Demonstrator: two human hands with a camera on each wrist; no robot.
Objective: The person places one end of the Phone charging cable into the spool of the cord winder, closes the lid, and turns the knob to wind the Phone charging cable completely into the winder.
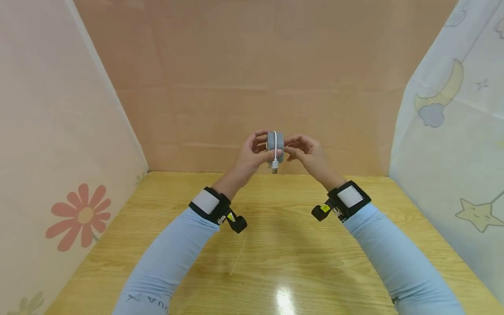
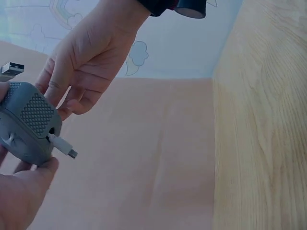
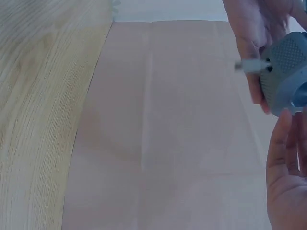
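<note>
Wooden table [image 1: 275, 245] (glossy) between printed cloth screens [image 1: 59, 153].

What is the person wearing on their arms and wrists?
Both arms are in long light blue sleeves; the left one has small dark markings near the bottom edge. Each wrist wears a black band with a white rectangular patch, the left wrist band and the right wrist band. A small black camera with a yellow spot hangs from each band. The left hand and right hand are bare.

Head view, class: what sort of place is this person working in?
Probably a makeshift recording booth: a wooden table boxed in by a cardboard back wall and patterned cloth side screens, with cameras strapped on both wrists.
</note>
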